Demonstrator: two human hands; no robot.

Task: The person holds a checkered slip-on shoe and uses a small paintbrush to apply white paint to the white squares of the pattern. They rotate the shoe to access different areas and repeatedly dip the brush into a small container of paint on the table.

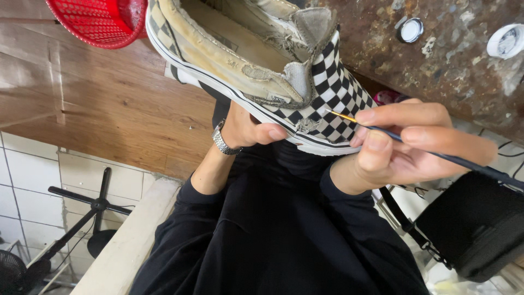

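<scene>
- The left hand (248,130), with a silver metal watch (222,139) on its wrist, is clamped around the underside of a worn slip-on canvas shoe with a black-and-white checkerboard upper and frayed cream lining (262,60). It holds the shoe up in the air over the person's lap, clear of the stained brown worktop (458,60).
- The right hand (404,145) pinches a thin dark-handled fine-tip paintbrush (382,131). Its bristle tip meets the checkerboard near the white rubber sole edge.
- The two hands sit near each other, each closed on its own thing.
- Because the shoe hangs unsupported, a small wobble of the left wrist could push the brush tip across a square's border, smearing colour into the neighbouring check.
- The tip works just beside the white sole band, so a slip downward would likely mark that rubber.
- The left thumb presses close to the painted area; it could touch wet paint and smudge it.
- A small round white-lidded pot (409,29) stands on the worktop near its front edge, where a passing sleeve could knock it.
</scene>
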